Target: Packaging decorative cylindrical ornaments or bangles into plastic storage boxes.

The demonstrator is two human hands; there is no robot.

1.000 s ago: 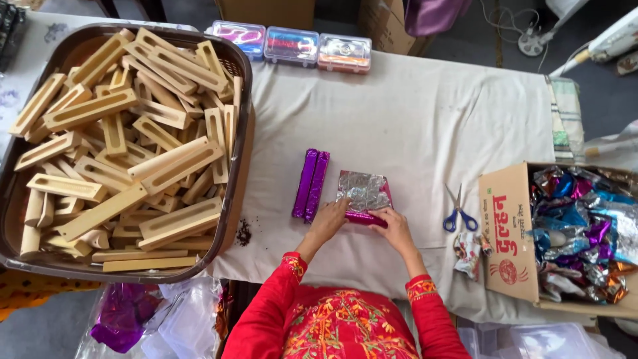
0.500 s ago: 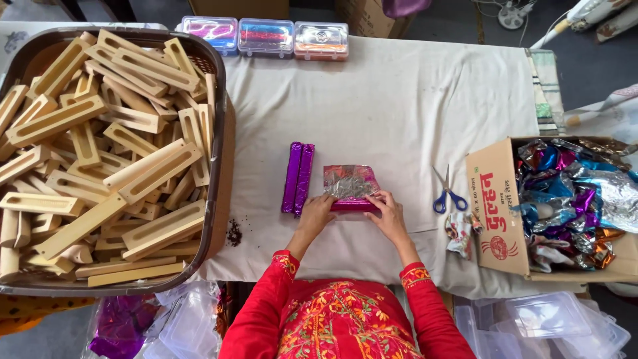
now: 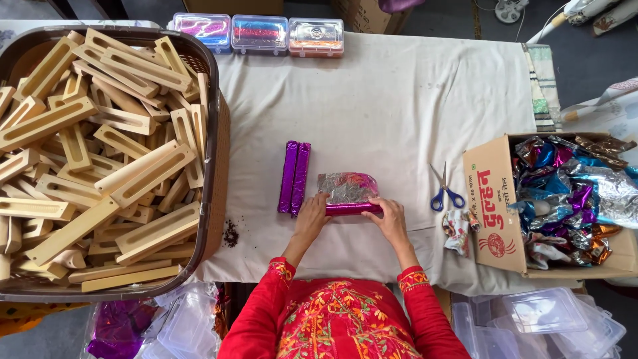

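On the white cloth-covered table (image 3: 399, 113), my left hand (image 3: 312, 214) and my right hand (image 3: 389, 218) press on a long block partly rolled in shiny pink foil (image 3: 352, 208). The silver underside of the foil sheet (image 3: 344, 187) lies flat just beyond it. My left hand grips the block's left end, my right hand its right end. Two blocks wrapped in purple foil (image 3: 294, 177) lie side by side just left of the sheet.
A large brown basket (image 3: 216, 133) full of bare wooden blocks (image 3: 100, 153) fills the left. Blue-handled scissors (image 3: 444, 189) and a cardboard box (image 3: 492, 206) of crumpled coloured foil stand at the right. Three clear lidded boxes (image 3: 258, 32) line the far edge.
The foil has been rolled further over the block, so less silver sheet shows. Both hands stay at the block's ends. The camera view has shifted slightly.
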